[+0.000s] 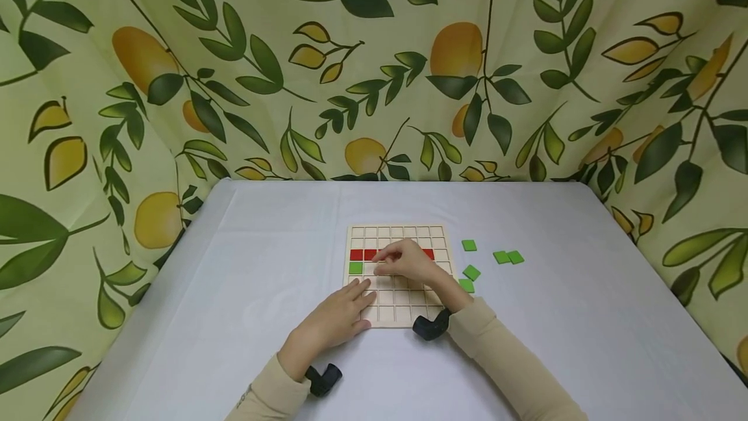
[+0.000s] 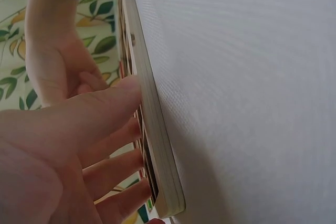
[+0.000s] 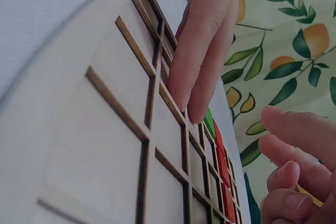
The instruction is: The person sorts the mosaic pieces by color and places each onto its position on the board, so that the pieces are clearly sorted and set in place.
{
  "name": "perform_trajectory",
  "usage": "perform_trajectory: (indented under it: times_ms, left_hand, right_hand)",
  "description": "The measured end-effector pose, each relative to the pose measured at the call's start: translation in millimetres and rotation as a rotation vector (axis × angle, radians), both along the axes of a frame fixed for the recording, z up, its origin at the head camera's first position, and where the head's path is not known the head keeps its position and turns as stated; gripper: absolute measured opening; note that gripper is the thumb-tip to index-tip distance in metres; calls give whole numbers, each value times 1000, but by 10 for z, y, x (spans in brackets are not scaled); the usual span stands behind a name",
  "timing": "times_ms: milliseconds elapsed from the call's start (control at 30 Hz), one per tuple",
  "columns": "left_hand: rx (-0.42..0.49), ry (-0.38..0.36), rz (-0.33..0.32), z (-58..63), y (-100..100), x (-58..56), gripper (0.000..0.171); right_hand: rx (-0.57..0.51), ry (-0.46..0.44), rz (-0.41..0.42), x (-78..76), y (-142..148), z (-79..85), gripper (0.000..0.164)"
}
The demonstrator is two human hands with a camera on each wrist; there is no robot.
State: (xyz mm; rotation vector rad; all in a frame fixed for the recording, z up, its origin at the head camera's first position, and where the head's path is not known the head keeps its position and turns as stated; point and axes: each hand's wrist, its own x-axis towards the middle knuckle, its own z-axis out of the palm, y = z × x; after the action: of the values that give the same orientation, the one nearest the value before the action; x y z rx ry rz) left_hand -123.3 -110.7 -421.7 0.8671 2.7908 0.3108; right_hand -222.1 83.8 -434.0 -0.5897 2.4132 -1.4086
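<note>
Pale yellow-green curtains [image 1: 403, 106] printed with leaves and orange fruit stand behind a table [image 1: 263, 245] spread with plain white cloth. Near the table's middle lies a flat, square, light wooden board [image 1: 402, 315], its top divided into small cells by raised strips.

Laying the coloured pieces seems to be well begun but unfinished. Square red tiles [image 1: 356, 255] sit in the third row from the far edge: two at its left end and one towards its right, with a pale cell beyond that; the arm and hand hide the stretch between. Directly below the leftmost red sits one square green tile [image 1: 356, 268], apparently the start of a second row. Five loose green tiles [image 1: 472, 272] lie on the table right of the board, two of them touching each other, and these look like what is left to place.

The left hand [image 1: 337, 319] rests its extended, spread fingers on the board's near left corner, thumb at the edge, seemingly to steady it. Over the middle rows hangs the right hand [image 1: 413, 262], fingers loosely bent beside the green tile's row; whether they pinch a piece cannot be told. Beige sleeves [image 1: 502, 359] cover both forearms.
</note>
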Motion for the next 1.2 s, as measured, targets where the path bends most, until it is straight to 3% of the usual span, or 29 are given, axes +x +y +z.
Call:
perform_trajectory:
  times_ms: [1200]
  left_hand:
    - [14,-13,18,-21,1,1,53]
  right_hand:
    - [36,-16,-148,183,581,58,23]
